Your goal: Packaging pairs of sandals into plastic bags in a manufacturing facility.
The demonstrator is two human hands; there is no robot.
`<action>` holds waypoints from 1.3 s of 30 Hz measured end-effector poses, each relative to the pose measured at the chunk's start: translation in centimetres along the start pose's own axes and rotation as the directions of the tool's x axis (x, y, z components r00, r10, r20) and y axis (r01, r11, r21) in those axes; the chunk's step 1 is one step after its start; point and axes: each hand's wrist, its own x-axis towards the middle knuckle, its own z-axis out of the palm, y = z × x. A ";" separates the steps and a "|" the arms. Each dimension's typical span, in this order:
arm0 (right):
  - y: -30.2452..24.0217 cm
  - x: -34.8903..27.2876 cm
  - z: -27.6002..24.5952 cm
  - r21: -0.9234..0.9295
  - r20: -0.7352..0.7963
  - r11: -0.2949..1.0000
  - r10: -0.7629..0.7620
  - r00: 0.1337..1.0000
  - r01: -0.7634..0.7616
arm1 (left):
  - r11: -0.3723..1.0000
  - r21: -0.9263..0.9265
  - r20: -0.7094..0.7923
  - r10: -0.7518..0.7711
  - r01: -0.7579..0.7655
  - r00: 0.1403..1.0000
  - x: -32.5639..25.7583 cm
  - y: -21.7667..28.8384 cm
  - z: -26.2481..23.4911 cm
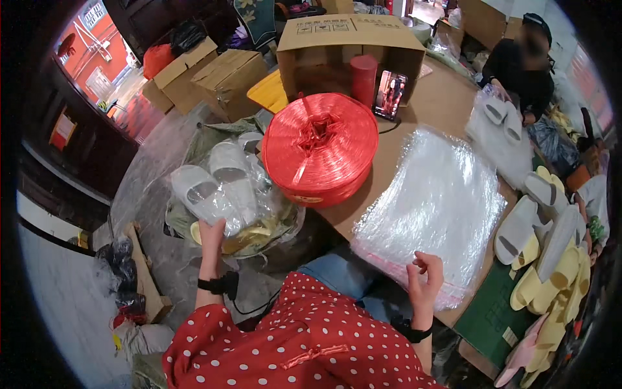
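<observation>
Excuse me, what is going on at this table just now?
The person's left hand is at the near end of a plastic-wrapped pair of pale slippers, over a sack on the left. The right hand, apparently empty, fingers curled, is by the near edge of some clear bags. Across the table, a co-worker has another bagged pair.

R. hand (424, 285) has open air above clear bag stack (434, 207); L. hand (212, 233) has bagged slippers (223, 185) directly ahead. Btwn hands, low rte over lap (340, 271) is open; big red twine roll (317, 162) blocks farther fwd. Phone (391, 94) + carton (350, 39) stand behind; slipper pile (558, 243) crowds R. side.
</observation>
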 end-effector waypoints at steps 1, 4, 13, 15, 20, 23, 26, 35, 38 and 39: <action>0.4 -0.4 0.0 0.025 -0.010 0.998 0.063 0.998 -0.062 | 0.998 -0.067 0.091 0.010 -0.004 0.996 0.1 -0.5 -0.2; 1.0 -1.1 -0.1 0.065 -0.030 0.985 0.160 0.987 -0.158 | 0.971 0.239 0.200 -0.055 0.005 0.978 -0.8 -0.6 1.1; 1.6 -0.7 0.2 -0.008 -0.090 0.993 0.116 0.989 -0.117 | 0.573 0.813 0.464 -0.530 -0.104 0.710 -2.7 9.1 3.7; 1.4 -0.5 0.3 -0.017 -0.093 0.994 0.110 0.990 -0.112 | 0.511 0.834 0.458 -0.430 -0.208 0.778 -3.5 13.5 3.1; 1.1 -0.5 0.2 0.040 -0.114 0.986 0.168 0.979 -0.164 | 0.251 0.649 0.622 0.368 -0.718 0.691 -3.2 16.7 4.3; 1.6 -0.2 0.3 -0.052 -0.086 0.995 0.080 0.993 -0.084 | -0.095 0.792 0.600 -0.056 -0.602 0.798 0.9 14.2 7.3; 1.5 -0.6 0.4 -0.050 -0.113 0.991 0.120 0.986 -0.126 | 0.063 0.833 0.543 -0.284 -0.550 0.790 7.3 8.5 6.4; -4.0 0.7 5.5 0.162 0.178 0.985 0.035 0.983 -0.064 | 0.216 0.865 0.502 -0.321 -0.454 0.803 12.1 3.0 4.0; -6.7 2.9 12.0 0.277 0.548 0.947 -0.017 0.836 -0.163 | 0.289 0.798 0.601 -0.314 -0.529 0.735 10.4 4.4 4.1; -5.8 3.0 15.2 0.264 0.680 0.906 0.068 0.730 -0.331 | 0.286 0.795 0.607 -0.354 -0.535 0.712 10.3 4.9 4.3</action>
